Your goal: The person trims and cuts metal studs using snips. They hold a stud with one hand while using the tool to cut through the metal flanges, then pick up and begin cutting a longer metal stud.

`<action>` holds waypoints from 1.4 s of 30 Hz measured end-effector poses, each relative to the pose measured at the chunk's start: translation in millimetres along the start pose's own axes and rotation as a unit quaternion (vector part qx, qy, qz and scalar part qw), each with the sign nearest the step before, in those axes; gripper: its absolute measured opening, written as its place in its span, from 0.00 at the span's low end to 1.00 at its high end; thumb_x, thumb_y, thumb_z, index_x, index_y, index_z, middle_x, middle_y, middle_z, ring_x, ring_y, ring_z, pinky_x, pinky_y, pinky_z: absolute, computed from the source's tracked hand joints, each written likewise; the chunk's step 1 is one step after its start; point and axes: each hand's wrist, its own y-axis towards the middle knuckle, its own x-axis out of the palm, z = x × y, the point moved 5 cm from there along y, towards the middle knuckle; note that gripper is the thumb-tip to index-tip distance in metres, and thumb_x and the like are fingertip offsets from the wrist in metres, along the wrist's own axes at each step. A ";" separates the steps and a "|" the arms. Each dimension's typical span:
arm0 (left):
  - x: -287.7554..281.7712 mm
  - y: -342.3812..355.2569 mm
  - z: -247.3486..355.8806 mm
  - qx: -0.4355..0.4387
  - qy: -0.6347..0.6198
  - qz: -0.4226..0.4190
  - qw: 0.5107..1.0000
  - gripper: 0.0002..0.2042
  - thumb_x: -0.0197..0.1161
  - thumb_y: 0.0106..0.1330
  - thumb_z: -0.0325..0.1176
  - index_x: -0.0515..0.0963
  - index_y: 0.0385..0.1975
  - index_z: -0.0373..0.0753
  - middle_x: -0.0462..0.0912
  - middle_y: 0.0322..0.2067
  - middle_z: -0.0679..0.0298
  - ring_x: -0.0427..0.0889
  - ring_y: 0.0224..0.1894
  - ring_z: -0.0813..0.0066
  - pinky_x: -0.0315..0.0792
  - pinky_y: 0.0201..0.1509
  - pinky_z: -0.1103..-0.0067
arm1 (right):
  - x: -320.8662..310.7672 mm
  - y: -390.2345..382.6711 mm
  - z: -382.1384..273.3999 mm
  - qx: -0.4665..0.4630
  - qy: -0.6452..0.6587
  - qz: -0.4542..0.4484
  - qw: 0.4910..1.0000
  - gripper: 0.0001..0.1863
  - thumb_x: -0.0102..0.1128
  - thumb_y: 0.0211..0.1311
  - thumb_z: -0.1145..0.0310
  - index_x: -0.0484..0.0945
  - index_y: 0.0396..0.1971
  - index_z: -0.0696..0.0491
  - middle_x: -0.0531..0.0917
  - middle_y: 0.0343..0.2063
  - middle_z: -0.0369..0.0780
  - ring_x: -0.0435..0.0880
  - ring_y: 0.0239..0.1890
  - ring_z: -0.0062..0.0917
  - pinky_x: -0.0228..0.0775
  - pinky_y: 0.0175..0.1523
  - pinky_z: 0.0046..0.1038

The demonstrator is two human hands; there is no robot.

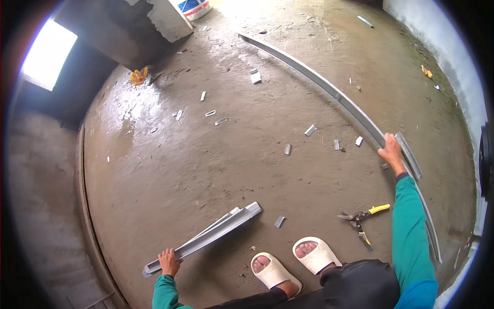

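My left hand (169, 261) is closed round the near end of a short bundle of grey metal channels (218, 232), which slants up to the right at the lower left. On the right, my right hand (392, 152) grips a long grey metal channel (319, 80) that runs from the far middle of the floor to the lower right. A short metal channel piece (409, 155) lies just beside that hand. Left of my right forearm, tin snips (358, 220) with yellow handles rest on the floor, their handles spread.
Cut metal scraps (310, 130) are scattered over the wet concrete floor (231, 165). My feet in cream slides (276, 270) stand at the bottom. An orange crumpled thing (139, 75) lies far left, a bucket (194, 7) stands at the back, and a pale wall (437, 46) rises on the right.
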 end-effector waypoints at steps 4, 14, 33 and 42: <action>12.2 -38.6 -10.7 -0.139 0.020 -0.133 0.981 0.50 0.81 0.35 0.49 0.63 0.63 0.42 0.67 0.61 0.52 0.62 0.67 0.55 0.54 0.68 0.55 | -47.8 -46.8 -18.6 -0.011 0.002 0.217 0.976 0.20 0.58 0.42 0.81 0.70 0.40 0.55 0.77 0.36 0.48 0.79 0.35 0.50 0.72 0.38 0.48; -225.0 105.8 110.1 0.099 -0.198 0.290 0.931 0.58 0.82 0.32 0.53 0.54 0.68 0.48 0.49 0.70 0.51 0.45 0.73 0.50 0.38 0.74 0.52 | -120.9 -122.2 -87.0 -0.185 0.046 0.214 0.958 0.23 0.50 0.51 0.82 0.74 0.50 0.53 0.76 0.29 0.44 0.79 0.31 0.43 0.71 0.31 0.42; -200.5 90.1 157.0 0.206 -0.154 0.330 0.908 0.13 0.62 0.46 0.24 0.73 0.34 0.36 0.73 0.29 0.54 0.75 0.33 0.52 0.69 0.41 0.62 | -180.5 -35.7 -231.8 -0.414 0.030 -0.321 0.851 0.15 0.66 0.34 0.73 0.79 0.29 0.55 0.82 0.22 0.44 0.82 0.27 0.38 0.71 0.31 0.39; -167.3 45.9 272.2 0.196 -0.348 0.301 0.866 0.24 0.70 0.40 0.23 0.74 0.42 0.38 0.77 0.34 0.56 0.78 0.37 0.53 0.72 0.39 0.65 | -108.8 2.5 -172.8 -0.300 -0.115 -0.341 0.884 0.15 0.70 0.34 0.70 0.81 0.27 0.59 0.84 0.25 0.48 0.85 0.32 0.44 0.75 0.34 0.41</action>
